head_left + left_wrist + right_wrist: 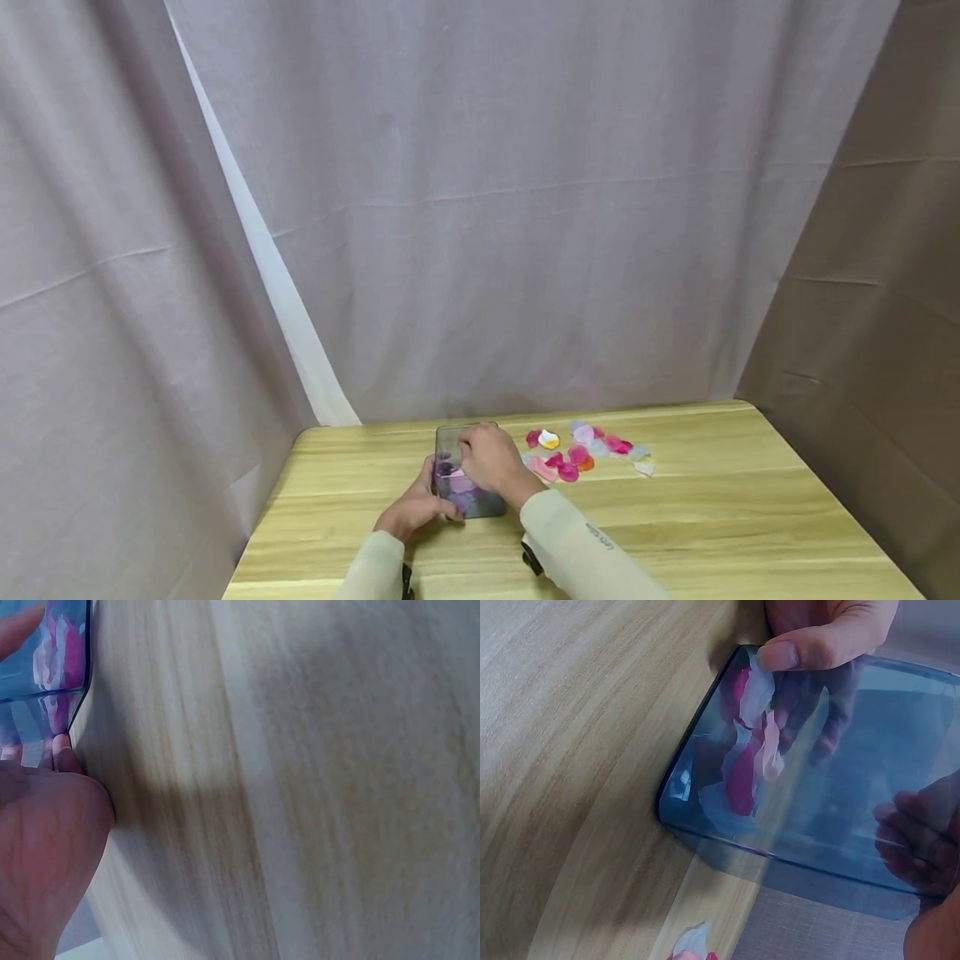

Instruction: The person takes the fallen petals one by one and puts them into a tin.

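Note:
A see-through blue-grey plastic box (487, 505) stands on the table, several petals (744, 769) in pink, magenta and white gathered at its bottom. My left hand (420, 502) grips the box low on its left side; in the right wrist view its thumb lies on the near wall and its other fingers show through the plastic behind. Over the box's top is my right hand (491, 458), its fingers (922, 832) reaching inside and seen through the wall, loosely bent. No petal shows in those fingers.
Loose petals (577, 455) in pink, magenta, white, yellow and orange lie scattered on the wooden table (712, 508) right of the box. Grey curtains (525, 250) hang behind and to the left, and a darker brown one (862, 333) hangs at the right.

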`<move>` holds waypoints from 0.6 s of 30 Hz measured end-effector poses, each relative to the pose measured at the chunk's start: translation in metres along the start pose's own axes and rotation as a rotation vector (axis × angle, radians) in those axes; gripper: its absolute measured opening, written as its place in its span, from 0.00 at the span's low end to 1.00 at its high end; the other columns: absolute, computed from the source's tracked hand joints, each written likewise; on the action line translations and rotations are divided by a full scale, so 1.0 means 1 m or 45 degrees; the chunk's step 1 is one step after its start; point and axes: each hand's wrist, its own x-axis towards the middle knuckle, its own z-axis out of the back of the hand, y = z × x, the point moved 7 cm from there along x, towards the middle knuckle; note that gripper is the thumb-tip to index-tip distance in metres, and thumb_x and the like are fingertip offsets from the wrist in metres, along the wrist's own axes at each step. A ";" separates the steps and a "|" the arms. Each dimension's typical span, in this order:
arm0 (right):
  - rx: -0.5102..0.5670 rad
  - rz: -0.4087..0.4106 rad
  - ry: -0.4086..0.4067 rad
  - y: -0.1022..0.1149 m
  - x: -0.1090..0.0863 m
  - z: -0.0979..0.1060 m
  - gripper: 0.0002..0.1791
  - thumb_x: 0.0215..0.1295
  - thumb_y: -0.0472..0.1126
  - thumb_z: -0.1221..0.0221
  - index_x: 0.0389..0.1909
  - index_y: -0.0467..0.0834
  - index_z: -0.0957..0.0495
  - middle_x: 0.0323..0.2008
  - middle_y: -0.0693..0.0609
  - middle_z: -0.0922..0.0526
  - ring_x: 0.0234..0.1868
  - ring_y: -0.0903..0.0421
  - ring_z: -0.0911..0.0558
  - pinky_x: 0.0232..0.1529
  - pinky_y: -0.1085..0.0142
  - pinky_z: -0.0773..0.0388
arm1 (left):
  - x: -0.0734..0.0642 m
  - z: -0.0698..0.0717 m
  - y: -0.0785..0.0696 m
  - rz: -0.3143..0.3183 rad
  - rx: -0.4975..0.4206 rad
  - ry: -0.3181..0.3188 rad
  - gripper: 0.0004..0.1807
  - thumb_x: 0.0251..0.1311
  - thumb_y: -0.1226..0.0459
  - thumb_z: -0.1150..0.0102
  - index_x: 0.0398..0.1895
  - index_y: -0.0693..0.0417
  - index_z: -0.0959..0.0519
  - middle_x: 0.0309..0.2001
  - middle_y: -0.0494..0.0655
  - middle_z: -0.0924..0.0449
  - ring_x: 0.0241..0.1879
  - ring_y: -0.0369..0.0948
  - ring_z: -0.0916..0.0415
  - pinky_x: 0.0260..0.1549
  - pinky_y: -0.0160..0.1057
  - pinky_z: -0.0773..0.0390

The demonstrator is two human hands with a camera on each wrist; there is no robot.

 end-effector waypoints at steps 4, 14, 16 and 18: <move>0.012 0.000 0.004 0.000 0.000 0.000 0.13 0.74 0.40 0.44 0.40 0.47 0.10 0.39 0.54 0.08 0.46 0.51 0.13 0.54 0.54 0.16 | -0.001 -0.001 -0.001 -0.005 0.004 -0.006 0.62 0.37 0.73 0.23 0.79 0.50 0.47 0.72 0.58 0.30 0.70 0.55 0.33 0.80 0.74 0.55; 0.038 0.128 0.035 0.001 -0.005 0.001 0.16 0.79 0.43 0.46 0.50 0.41 0.12 0.51 0.48 0.09 0.61 0.47 0.14 0.79 0.46 0.31 | 0.000 -0.001 0.001 0.015 0.009 0.028 0.60 0.40 0.71 0.24 0.79 0.47 0.47 0.72 0.59 0.32 0.71 0.57 0.35 0.78 0.76 0.57; 0.045 0.177 0.054 0.006 -0.012 0.006 0.18 0.81 0.45 0.47 0.57 0.40 0.14 0.57 0.46 0.11 0.65 0.45 0.18 0.78 0.44 0.30 | 0.000 0.000 0.002 0.021 -0.001 0.035 0.61 0.40 0.71 0.24 0.80 0.47 0.47 0.75 0.60 0.36 0.72 0.58 0.37 0.78 0.78 0.59; 0.031 0.207 0.073 0.010 -0.023 0.014 0.21 0.82 0.48 0.48 0.62 0.41 0.17 0.62 0.47 0.14 0.69 0.46 0.22 0.77 0.46 0.28 | -0.001 0.000 0.002 0.022 -0.003 0.040 0.61 0.41 0.72 0.24 0.80 0.47 0.47 0.77 0.61 0.39 0.72 0.58 0.38 0.77 0.79 0.61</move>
